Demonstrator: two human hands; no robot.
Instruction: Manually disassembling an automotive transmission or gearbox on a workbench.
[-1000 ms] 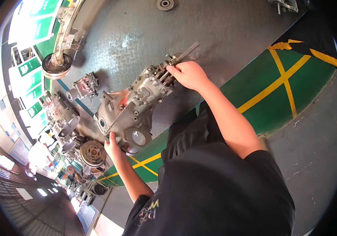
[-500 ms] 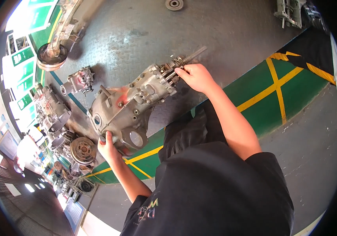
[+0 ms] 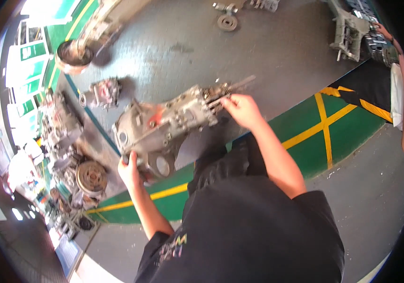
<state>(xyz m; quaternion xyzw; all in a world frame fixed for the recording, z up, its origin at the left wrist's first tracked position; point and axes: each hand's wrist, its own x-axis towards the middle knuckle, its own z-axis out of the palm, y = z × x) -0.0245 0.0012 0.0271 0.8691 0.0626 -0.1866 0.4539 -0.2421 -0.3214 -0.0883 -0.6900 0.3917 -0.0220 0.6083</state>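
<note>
A grey metal gearbox (image 3: 171,123) with a reddish patch lies slantwise before me at the bench's near edge. Its wide bell-shaped end is at the left, and a thin shaft (image 3: 243,83) sticks out at the far right end. My left hand (image 3: 129,172) is closed on the rim of the bell end, thumb on top. At the other end, my right hand (image 3: 242,111) is closed around the gearbox by the exposed rods and gears, its fingertips partly hidden. I cannot tell whether the gearbox rests fully on the bench.
A smaller gear unit (image 3: 102,93) sits beyond on the patterned metal bench top (image 3: 164,61). More gearboxes (image 3: 62,120) and a round clutch-like disc (image 3: 91,178) crowd the left. A ring-shaped part (image 3: 227,22) lies far off. At right, another person's hand (image 3: 383,32) touches a metal assembly (image 3: 349,33).
The view has shifted, showing more of the far bench and the other person's arm at right. The gearbox appears slightly more level. Both my hands keep their hold.
</note>
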